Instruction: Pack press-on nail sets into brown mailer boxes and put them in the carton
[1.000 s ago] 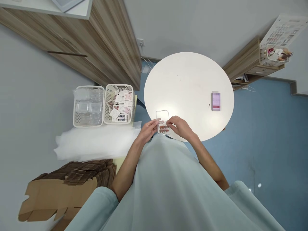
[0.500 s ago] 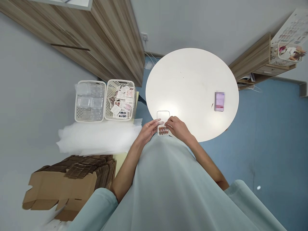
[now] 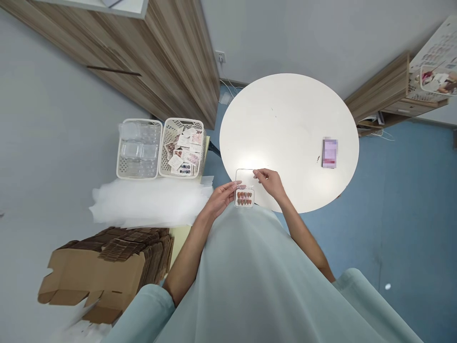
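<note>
A hinged clear plastic case (image 3: 236, 206) lies unfolded at the near edge of the white round table (image 3: 289, 109). In its lower half sits a card of press-on nails (image 3: 244, 197), reddish brown and grey, in two rows. My left hand (image 3: 222, 197) grips the case's left side near the hinge, thumb and fingers closed on it. At the upper right corner of the raised transparent lid, my right hand (image 3: 270, 183) has its thumb and fingertips pinched on the edge. The exact fingertip contact is small and partly hidden.
Left of the table stand a basket of clear cases (image 3: 119, 166) and a basket of nail cards (image 3: 161, 164). Below them lie white wrapping sheets (image 3: 150, 202) and stacked flat cardboard boxes (image 3: 96, 271). A blurred purple item (image 3: 329, 153) rests on the table's right side.
My right hand has moved from beside the nails up to the lid's upper right corner. My left hand stays on the case's left side. The whole view has shifted slightly.
</note>
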{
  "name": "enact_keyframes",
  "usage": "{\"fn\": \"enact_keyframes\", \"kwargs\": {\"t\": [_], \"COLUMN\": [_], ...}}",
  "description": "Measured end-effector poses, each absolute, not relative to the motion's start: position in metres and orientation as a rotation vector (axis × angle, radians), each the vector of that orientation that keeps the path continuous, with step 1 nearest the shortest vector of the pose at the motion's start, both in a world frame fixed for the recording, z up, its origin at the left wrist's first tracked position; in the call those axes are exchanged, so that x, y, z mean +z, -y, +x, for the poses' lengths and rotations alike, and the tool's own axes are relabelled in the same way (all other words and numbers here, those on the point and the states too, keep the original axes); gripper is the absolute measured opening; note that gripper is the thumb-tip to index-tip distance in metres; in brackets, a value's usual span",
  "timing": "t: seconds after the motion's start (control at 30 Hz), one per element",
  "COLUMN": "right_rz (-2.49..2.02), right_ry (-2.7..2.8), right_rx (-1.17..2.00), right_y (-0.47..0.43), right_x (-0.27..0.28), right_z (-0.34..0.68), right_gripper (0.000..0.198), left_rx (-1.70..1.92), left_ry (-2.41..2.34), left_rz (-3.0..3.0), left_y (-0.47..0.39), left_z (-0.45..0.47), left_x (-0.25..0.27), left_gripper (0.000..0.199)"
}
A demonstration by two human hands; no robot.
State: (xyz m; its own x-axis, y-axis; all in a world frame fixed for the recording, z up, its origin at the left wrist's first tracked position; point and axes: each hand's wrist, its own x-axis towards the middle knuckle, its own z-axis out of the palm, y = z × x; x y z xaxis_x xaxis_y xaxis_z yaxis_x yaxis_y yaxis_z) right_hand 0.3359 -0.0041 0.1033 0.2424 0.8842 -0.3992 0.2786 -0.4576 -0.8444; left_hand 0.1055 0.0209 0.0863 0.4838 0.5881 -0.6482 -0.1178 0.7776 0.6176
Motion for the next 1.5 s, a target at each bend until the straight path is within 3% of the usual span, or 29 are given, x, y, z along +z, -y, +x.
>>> {"fn": "enact_keyframes", "kwargs": {"t": [0.47,0.97,1.2,1.5], "right_rz": [-1.767,-1.667,-1.538,-1.57], "right_ry": [0.863,1.08,1.256,1.282], "right_rx": [1.271,1.135,1.263,1.314], "right_y": [-0.002,0.002,0.031,0.053], "right_x": [0.088,0.127,0.141,0.137], "right_z": [0.332,0.343,0.351,0.341], "right_gripper": [0.04,0.038,0.035,0.032], "left_rx": [0.43,0.484,0.54,0.527], "left_ry": [-0.969,-0.965,-0.956,-0.963], "left_rz": [0.535,0.533,0.524,0.548], "left_y": [-0.01,-0.01,-0.016,-0.023], "left_z": [0.096,0.097,0.102,0.108], "left_x": [0.083,0.084,0.083,0.089], "left_gripper": [0.048,0.057,0.049,0.053]}}
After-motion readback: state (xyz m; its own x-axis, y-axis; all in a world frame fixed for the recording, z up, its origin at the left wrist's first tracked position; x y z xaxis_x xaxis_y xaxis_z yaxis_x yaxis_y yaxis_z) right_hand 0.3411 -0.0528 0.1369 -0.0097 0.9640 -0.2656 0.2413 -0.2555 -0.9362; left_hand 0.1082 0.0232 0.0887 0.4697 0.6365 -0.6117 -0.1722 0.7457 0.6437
